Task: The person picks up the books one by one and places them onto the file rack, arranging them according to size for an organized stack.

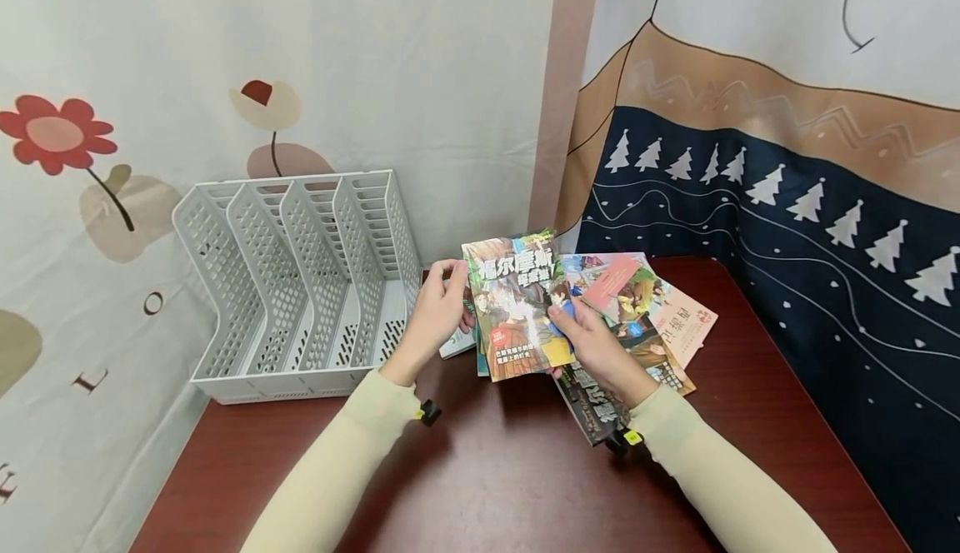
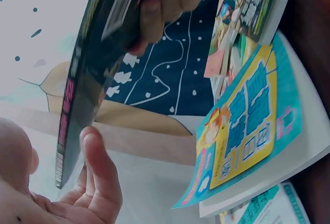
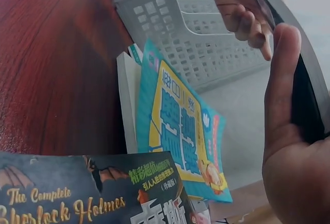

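A thin paperback book (image 1: pixel 517 311) with an illustrated cover and large white Chinese characters is held up over the table. At its right edge, my right hand (image 1: pixel 596 345) grips it, thumb on the front cover. My left hand (image 1: pixel 438 307) is at the book's left edge, its fingers loosely bent and spread around the edge. In the left wrist view the book's dark spine (image 2: pixel 67 110) runs down between this hand's thumb and fingers. Beneath the held book stands a teal and yellow book (image 2: pixel 247 126), partly hidden in the head view.
A light grey file rack (image 1: pixel 300 286) with several slots stands at the left, against the wall cloth. Overlapping books lie to the right, among them a dark Sherlock Holmes book (image 3: pixel 87 188) and a pale pink one (image 1: pixel 686 320). They rest on a reddish-brown table (image 1: pixel 495 486).
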`<state>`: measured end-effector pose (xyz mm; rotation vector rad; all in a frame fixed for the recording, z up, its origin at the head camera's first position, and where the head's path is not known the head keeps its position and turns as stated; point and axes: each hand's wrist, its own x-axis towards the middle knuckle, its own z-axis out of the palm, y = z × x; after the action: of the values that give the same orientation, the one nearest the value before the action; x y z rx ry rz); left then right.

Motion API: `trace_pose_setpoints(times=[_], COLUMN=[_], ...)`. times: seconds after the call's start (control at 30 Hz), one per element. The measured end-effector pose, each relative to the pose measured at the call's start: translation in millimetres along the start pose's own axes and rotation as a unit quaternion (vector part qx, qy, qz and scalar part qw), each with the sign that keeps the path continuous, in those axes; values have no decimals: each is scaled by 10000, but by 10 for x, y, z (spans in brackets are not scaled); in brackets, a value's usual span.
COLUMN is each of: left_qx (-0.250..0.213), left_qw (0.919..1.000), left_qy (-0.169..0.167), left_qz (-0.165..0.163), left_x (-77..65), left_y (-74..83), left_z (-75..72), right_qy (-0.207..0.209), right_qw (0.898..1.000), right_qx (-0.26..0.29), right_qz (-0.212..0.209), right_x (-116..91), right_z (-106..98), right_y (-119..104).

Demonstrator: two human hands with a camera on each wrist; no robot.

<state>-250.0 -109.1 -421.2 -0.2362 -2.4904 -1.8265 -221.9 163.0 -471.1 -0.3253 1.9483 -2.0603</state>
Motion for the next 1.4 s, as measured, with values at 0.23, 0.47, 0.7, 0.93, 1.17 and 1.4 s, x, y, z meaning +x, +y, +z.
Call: trace_pose_setpoints(times=[0.23, 0.47, 0.7, 0.93, 1.17, 1.4], left_qx=[444, -358, -153, -3, 169, 475], left_qw=[9987, 9974, 9992, 9996, 9967, 9873], left_qy=[197, 179, 197, 255, 677, 1320], left_qz=[-129, -605, -320, 82, 409, 739], left_x=[84, 66, 32, -17, 11, -32], left_y=[25, -6, 2, 75, 182, 321], left_z=[31, 71, 8, -182, -505, -938], right_qy=[-271, -681, -469, -742, -694, -840], right_qw=[9983, 9951, 9929, 9901, 9945, 9910], right_qx=[-490, -660, -1068, -1117, -658, -757], right_qz=[-177, -272, 213, 412, 436, 721], right_x=[-44, -64, -22, 68, 195, 277], right_z=[1, 29, 43, 146, 259, 460], right_y=[58, 16, 35, -20, -79, -51])
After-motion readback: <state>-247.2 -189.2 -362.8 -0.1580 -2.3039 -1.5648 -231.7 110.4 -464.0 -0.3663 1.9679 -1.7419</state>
